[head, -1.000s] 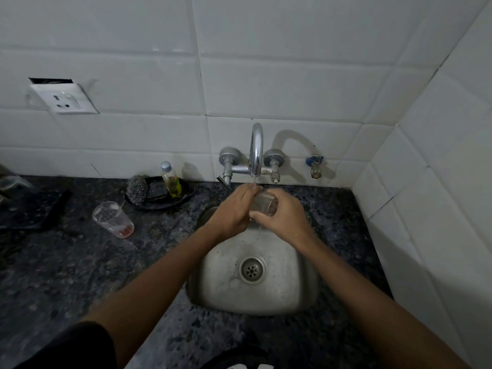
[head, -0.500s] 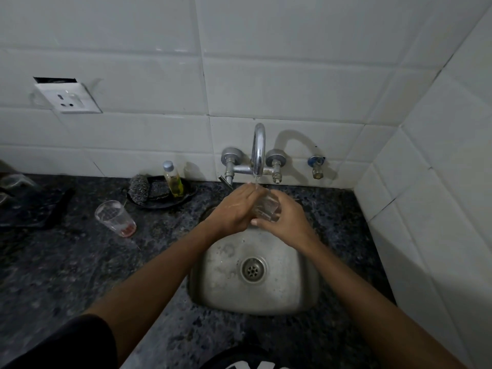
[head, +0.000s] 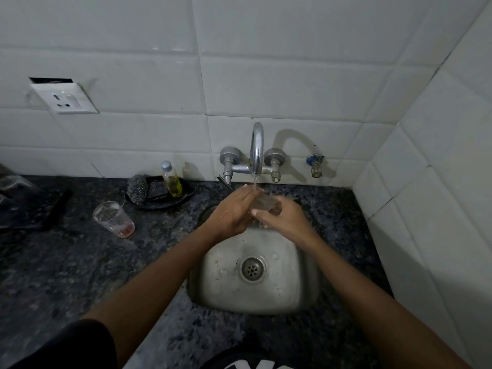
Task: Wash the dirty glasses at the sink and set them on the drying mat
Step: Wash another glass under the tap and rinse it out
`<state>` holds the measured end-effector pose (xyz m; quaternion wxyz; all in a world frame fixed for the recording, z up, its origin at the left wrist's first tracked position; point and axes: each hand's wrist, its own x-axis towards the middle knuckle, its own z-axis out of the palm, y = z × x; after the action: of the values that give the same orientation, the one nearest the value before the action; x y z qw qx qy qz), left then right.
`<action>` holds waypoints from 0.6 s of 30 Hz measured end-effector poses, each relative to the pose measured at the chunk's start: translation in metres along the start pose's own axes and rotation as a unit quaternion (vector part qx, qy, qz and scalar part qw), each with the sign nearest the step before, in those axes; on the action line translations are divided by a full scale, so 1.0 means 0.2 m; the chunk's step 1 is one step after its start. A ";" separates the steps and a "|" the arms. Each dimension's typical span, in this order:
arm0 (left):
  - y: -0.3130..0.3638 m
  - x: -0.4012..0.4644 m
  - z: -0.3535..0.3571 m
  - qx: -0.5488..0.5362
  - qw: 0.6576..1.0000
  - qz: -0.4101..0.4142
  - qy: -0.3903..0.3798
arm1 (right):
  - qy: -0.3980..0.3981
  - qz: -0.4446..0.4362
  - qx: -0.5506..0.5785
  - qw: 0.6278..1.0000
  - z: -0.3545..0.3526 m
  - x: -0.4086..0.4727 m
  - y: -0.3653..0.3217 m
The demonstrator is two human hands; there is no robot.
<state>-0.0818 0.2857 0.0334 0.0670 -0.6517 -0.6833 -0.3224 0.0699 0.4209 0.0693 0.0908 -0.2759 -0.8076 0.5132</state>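
A small clear glass [head: 266, 203] lies tilted under the running tap [head: 257, 147], above the steel sink [head: 255, 296]. My right hand [head: 282, 221] grips the glass from the right. My left hand [head: 231, 211] lies against the glass's left side with its fingers reaching to the mouth; the water stream falls on them. A second glass [head: 113, 219] with red residue at its bottom stands upright on the dark counter, left of the sink. A dark drying mat [head: 34, 209] lies at the far left edge, with a clear object on it, half out of view.
A black dish [head: 183, 198] behind the dirty glass holds a steel scrubber [head: 137, 189], a dark sponge and a small bottle of yellow liquid [head: 171, 179]. A second wall tap [head: 315, 165] sits right of the faucet. White tiled walls close in behind and to the right. A wall socket [head: 64, 98] is upper left.
Both hands stay at the glass under the stream. The left hand's fingers have shifted slightly over the glass, and the glass has tipped a little.
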 end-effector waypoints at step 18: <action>-0.02 0.03 0.01 0.018 1.000 0.022 0.010 | -0.001 -0.026 -0.028 0.999 0.02 -0.02 -0.02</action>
<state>-0.0850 0.2930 0.0341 0.0926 -0.6617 -0.6738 -0.3155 0.0703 0.4148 0.0711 0.0954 -0.2571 -0.8288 0.4878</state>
